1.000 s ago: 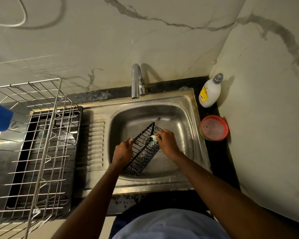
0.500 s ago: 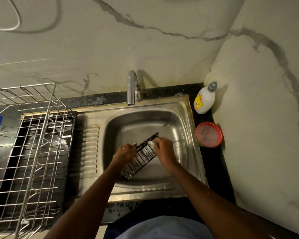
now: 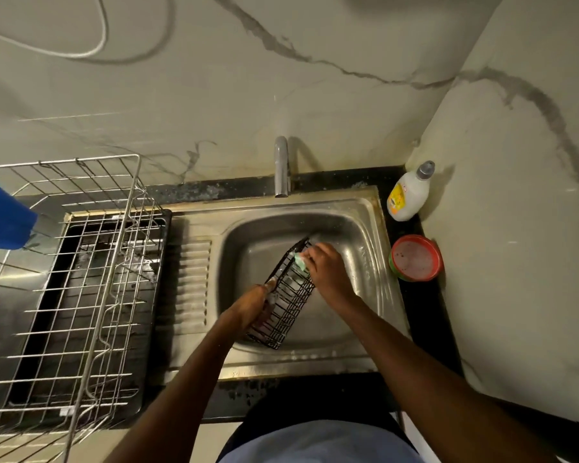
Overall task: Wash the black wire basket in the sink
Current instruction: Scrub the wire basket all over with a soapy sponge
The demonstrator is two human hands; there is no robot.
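A black wire basket (image 3: 286, 305) is held tilted over the steel sink (image 3: 358, 235), its long side running from near left to far right. My left hand (image 3: 256, 305) grips its left rim, fingers curled round the wires. My right hand (image 3: 326, 270) holds a pale green sponge (image 3: 300, 261) and presses it against the basket's far upper edge. Some foam clings to the wires near my left thumb.
The tap (image 3: 281, 167) stands behind the sink, no water running that I can see. A white soap bottle (image 3: 408, 195) and a red bowl (image 3: 415, 257) sit at the right wall. A metal dish rack (image 3: 81, 279) and a blue cup (image 3: 4, 217) are at left.
The basket has turned more upright and along the sink. My right hand with the sponge has slid toward its far end. My left hand keeps its grip.
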